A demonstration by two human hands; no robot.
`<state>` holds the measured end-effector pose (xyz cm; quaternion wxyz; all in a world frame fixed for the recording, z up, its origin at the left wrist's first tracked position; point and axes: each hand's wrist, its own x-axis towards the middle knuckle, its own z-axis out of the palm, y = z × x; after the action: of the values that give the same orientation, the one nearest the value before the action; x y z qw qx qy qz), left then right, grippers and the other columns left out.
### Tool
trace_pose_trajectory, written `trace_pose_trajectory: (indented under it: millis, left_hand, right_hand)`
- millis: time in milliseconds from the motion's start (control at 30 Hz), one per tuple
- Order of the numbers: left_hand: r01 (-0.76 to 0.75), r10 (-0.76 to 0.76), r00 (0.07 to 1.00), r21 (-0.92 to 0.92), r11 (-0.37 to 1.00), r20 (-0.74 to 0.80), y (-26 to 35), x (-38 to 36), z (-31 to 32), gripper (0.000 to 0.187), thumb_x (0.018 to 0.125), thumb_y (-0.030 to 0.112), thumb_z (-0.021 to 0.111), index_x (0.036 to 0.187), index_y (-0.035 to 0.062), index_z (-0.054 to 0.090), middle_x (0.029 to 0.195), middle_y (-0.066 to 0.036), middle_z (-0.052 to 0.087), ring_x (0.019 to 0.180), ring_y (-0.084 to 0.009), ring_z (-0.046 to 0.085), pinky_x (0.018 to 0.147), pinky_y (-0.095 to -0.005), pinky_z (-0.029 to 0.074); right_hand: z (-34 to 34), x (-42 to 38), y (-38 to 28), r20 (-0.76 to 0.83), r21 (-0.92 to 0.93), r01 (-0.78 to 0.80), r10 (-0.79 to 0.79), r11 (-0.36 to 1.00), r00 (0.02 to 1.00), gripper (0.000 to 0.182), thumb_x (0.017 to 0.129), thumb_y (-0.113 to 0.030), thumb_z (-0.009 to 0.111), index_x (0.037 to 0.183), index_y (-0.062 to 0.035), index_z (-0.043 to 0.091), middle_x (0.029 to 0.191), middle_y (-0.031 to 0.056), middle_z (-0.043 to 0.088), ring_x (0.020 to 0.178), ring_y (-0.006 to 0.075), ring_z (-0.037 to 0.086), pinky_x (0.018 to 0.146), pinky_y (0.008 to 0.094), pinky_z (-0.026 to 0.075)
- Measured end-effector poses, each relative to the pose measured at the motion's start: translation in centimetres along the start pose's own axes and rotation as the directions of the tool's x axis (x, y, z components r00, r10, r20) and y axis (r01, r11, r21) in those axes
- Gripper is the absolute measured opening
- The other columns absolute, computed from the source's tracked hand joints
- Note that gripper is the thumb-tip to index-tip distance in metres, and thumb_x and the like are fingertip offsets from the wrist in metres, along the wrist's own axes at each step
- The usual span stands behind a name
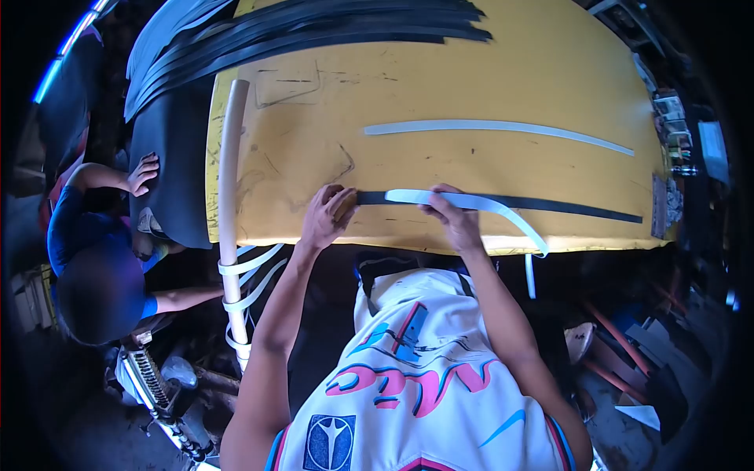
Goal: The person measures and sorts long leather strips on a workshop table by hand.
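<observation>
A long black strip point(550, 206) lies along the near edge of the yellow tabletop point(471, 86). My left hand point(327, 218) is at its left end, fingers curled round something small and brownish that I cannot make out. Between thumb and fingers, my right hand point(455, 216) grips a white strip point(412, 196). The white strip's left end is over the black strip; its other end bends down past the table edge. Farther back lies a second white strip point(495, 126), apart from both hands.
Many black strips point(353, 27) are piled at the back left. A pale pole point(232, 157) stands along the table's left side, with white strips point(250, 298) looped round it. Another person point(102, 267) is at the left, one hand on black sheet material point(177, 180). Clutter surrounds the table.
</observation>
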<state>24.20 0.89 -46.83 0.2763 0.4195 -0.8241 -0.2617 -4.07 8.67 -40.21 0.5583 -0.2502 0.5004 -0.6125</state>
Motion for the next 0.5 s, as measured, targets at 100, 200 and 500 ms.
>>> trace_pose_trajectory:
  millis: [100,200,500]
  left_hand:
    - [0.023,-0.024,1.0,-0.022,0.999,-0.001,-0.1,-0.1,0.0,0.039,0.082,0.021,0.078,0.116,0.0075,0.068,0.111,-0.015,0.064,0.102,-0.0346,0.062,0.088,-0.0419,0.052]
    - [0.028,-0.028,0.999,-0.035,0.999,-0.015,0.1,0.0,-0.2,0.04,0.08,0.016,0.079,0.117,0.007,0.067,0.108,-0.015,0.064,0.101,-0.0338,0.063,0.087,-0.0413,0.053]
    - [0.029,-0.029,1.0,-0.1,0.995,0.0,-0.4,0.5,0.0,0.041,0.08,0.015,0.08,0.119,0.0082,0.067,0.107,-0.014,0.064,0.097,-0.0318,0.063,0.083,-0.0397,0.053]
  right_hand:
    - [1.3,1.2,3.4,0.1,-0.031,-0.193,0.195,0.981,0.976,0.025,0.088,-0.008,0.074,0.109,0.0042,0.066,0.095,0.0132,0.071,0.085,0.0211,0.072,0.079,0.0324,0.061]
    - [2.0,1.6,4.5,0.079,-0.095,-0.201,0.208,0.975,0.975,0.029,0.085,-0.013,0.079,0.106,0.0051,0.07,0.09,0.0111,0.073,0.079,0.0166,0.072,0.07,0.0245,0.057]
    - [1.0,1.9,3.8,-0.001,-0.374,-0.24,0.259,0.896,0.966,0.036,0.084,-0.023,0.079,0.106,0.0044,0.072,0.084,0.0081,0.074,0.075,0.0116,0.07,0.065,0.0233,0.056]
